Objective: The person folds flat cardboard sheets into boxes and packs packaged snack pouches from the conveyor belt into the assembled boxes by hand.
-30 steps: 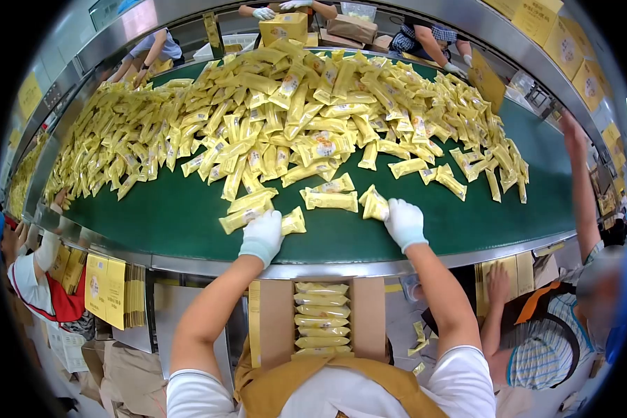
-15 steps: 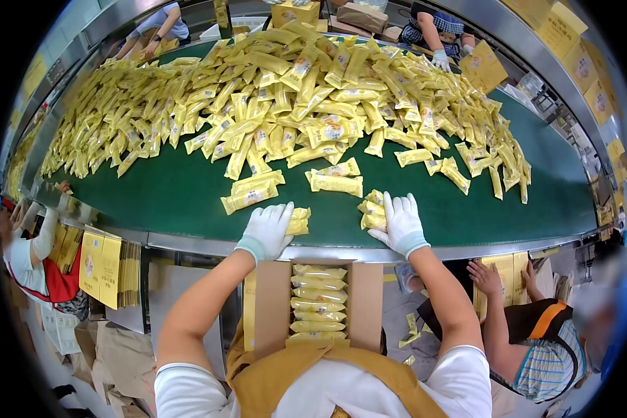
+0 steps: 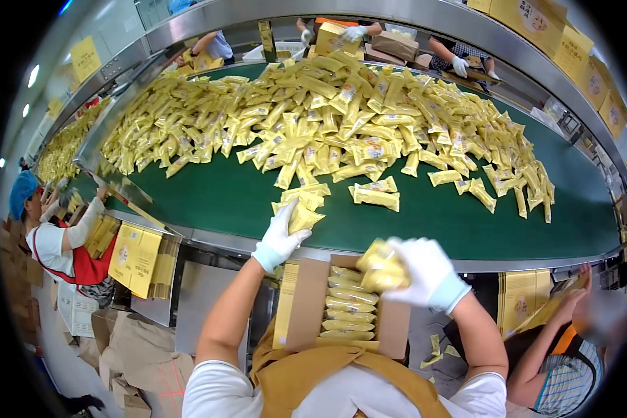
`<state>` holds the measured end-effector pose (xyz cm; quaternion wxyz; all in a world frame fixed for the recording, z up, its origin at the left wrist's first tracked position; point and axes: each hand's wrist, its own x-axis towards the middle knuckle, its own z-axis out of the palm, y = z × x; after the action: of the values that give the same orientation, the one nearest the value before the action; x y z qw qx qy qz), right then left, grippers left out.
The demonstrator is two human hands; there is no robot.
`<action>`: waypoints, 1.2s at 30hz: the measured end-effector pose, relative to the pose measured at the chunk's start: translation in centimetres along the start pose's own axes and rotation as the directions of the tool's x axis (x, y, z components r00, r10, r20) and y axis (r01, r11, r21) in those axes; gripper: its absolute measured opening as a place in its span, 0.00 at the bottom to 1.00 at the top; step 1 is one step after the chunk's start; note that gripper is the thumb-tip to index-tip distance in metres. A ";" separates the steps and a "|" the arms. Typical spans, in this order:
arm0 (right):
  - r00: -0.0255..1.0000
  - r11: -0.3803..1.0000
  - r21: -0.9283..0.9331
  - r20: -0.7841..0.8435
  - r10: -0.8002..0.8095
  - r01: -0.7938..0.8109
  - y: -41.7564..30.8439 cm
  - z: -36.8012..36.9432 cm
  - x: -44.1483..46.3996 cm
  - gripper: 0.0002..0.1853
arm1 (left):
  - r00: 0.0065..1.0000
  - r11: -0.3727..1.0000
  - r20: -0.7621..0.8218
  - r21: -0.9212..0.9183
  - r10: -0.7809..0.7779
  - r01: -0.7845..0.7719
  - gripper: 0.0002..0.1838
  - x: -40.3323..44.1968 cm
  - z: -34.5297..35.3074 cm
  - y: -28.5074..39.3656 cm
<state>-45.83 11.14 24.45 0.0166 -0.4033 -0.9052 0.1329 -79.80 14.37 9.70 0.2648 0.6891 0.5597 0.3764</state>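
Note:
My left hand (image 3: 283, 235), in a white glove, is closed on a yellow packet (image 3: 305, 218) at the near edge of the green belt (image 3: 223, 209). Two more yellow packets lie just behind it. My right hand (image 3: 425, 270), also gloved and slightly blurred, holds a bunch of yellow packets (image 3: 383, 267) above the right side of an open carton (image 3: 308, 303). Inside the carton, several yellow packets (image 3: 350, 305) lie in a stacked row. Two loose packets (image 3: 376, 198) rest on the belt between my hands and the large heap (image 3: 313, 118).
A worker in a blue cap (image 3: 52, 244) stands at the left beside folded cartons (image 3: 135, 259). Another worker (image 3: 568, 355) is at the lower right, near yellow cartons (image 3: 521, 299). Gloved hands of others show across the belt. A metal rail (image 3: 230, 242) runs along the belt's near edge.
My right hand has lifted its packets off the belt and brought them over the carton. My left hand has closed on a packet. The view has turned, shifting the scene rightward.

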 end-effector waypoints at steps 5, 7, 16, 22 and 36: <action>0.908 0.937 -0.016 0.254 -0.333 0.348 -5.0 10.1 0.3 0.38 | 0.985 0.859 0.165 -0.510 0.047 0.044 0.36 -2.3 -1.0 7.2; 0.903 0.940 0.006 0.277 -0.330 0.341 -6.0 14.7 0.1 0.35 | 0.960 0.900 0.255 -0.435 0.114 0.008 0.38 -3.8 0.1 8.2; 0.895 0.927 0.237 0.274 -0.351 0.291 -5.4 16.9 -2.9 0.32 | 0.805 0.872 0.575 0.308 0.148 -0.380 0.41 -9.7 7.2 9.3; 0.935 0.978 0.181 0.318 -0.158 0.104 -4.9 10.1 -4.6 0.20 | 0.759 0.805 0.642 0.393 0.105 -0.444 0.44 -11.7 8.9 8.7; 0.922 0.856 0.405 -0.072 0.381 -0.322 3.8 18.1 5.0 0.25 | 0.694 0.682 0.711 0.450 0.117 -0.576 0.63 -12.7 9.0 10.0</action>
<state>-48.98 13.15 5.66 0.1390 -0.5598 -0.7680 0.2784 -67.84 0.19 9.52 0.1006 0.9189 0.3786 -0.0474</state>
